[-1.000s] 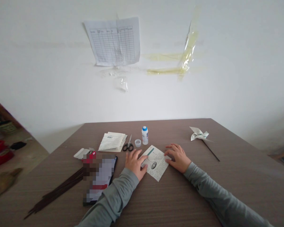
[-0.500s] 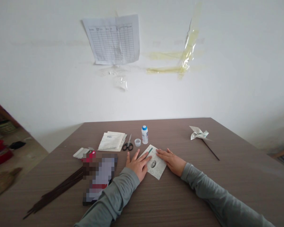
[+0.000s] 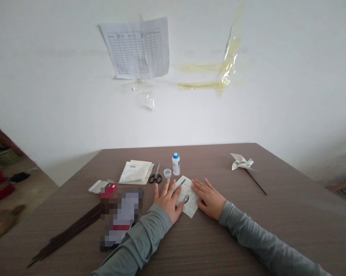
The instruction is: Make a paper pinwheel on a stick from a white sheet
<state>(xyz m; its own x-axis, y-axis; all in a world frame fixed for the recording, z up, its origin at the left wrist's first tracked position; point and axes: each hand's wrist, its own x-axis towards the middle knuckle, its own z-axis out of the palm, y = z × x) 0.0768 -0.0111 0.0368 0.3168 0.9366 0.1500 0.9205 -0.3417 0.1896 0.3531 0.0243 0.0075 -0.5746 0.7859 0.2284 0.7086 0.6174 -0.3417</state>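
A square sheet of printed paper (image 3: pixel 190 202) lies turned cornerwise on the table in front of me. My left hand (image 3: pixel 168 201) rests with spread fingers over its left edge. On the opposite side, my right hand (image 3: pixel 210 197) lies flat, its fingertips on the paper's right edge. Just beyond the sheet stands a white glue bottle (image 3: pixel 176 165) with a blue top. A small clear cap (image 3: pixel 167 173) sits to its left, beside black-handled scissors (image 3: pixel 155 174).
Further left are stacked paper squares (image 3: pixel 135 171), an opened red and white box (image 3: pixel 104 186), a bundle of thin dark sticks (image 3: pixel 66 234) and a blurred-out flat object (image 3: pixel 122 218). A paper pinwheel (image 3: pixel 242 162) on a stick lies at the right. A wall (image 3: pixel 207 122) rises behind the table.
My left hand has shifted slightly, its fingers spreading and its thumb now showing over the paper. My right hand's fingers have moved a little towards the sheet's right edge.
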